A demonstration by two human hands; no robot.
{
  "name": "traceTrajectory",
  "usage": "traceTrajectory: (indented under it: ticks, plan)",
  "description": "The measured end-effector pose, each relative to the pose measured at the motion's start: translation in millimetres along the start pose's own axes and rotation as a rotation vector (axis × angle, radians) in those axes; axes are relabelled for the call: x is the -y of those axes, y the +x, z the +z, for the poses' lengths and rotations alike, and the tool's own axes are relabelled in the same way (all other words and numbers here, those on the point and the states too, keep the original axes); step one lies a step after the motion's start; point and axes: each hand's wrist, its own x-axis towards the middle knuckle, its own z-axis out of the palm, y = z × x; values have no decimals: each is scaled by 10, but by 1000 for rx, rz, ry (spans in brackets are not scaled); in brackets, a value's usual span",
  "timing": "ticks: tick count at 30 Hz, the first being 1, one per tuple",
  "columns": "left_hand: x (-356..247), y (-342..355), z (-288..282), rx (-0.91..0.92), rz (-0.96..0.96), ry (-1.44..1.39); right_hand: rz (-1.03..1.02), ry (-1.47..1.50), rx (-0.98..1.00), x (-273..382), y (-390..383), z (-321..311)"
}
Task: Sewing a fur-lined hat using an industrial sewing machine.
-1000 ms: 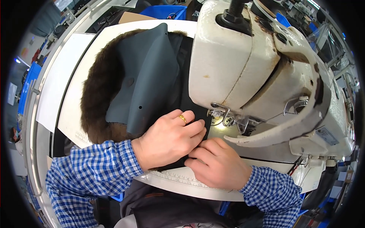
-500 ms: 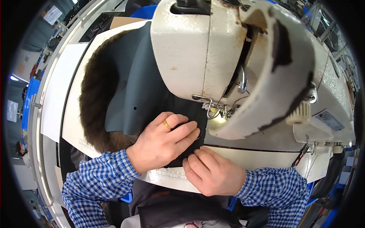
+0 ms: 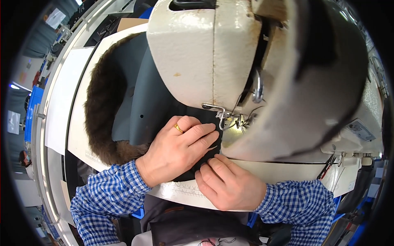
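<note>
A dark grey-blue piece [image 3: 141, 102] with a small round hole and a thick brown fur edge [image 3: 100, 94] lies to the left of the sewing machine [image 3: 184, 53]. Black fabric joined to it runs toward the needle area [image 3: 234, 123]. My left hand [image 3: 176, 147], wearing a gold ring, has its fingers bent and pressed together on this black fabric, close to the presser foot; its thumb is hidden. Nearer to me, my right hand [image 3: 230, 184] is closed, thumb and fingertips at the fabric's right front edge. What lies under the fingertips cannot be seen.
A blurred, curved pale band [image 3: 271, 110] with dark patches hangs before the machine on the right. Small snips or similar tool [image 3: 327, 166] lies right of the white table edge [image 3: 283, 174]. A printed ruler scale [image 3: 180, 189] runs along the front.
The machine and curved band have shifted in view, and the band looks larger and more blurred. My left fingertips are slightly farther right; my right hand has hardly moved.
</note>
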Motion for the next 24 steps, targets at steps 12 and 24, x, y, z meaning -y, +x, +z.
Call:
traceTrajectory:
  ticks: [12, 24]
  plan:
    - [134, -150, 41, 26, 108, 1, -78, -135, -16, -52, 20, -35]
    - [271, 118, 9, -16, 167, -67, 35, -46, 88, -135, -38, 100]
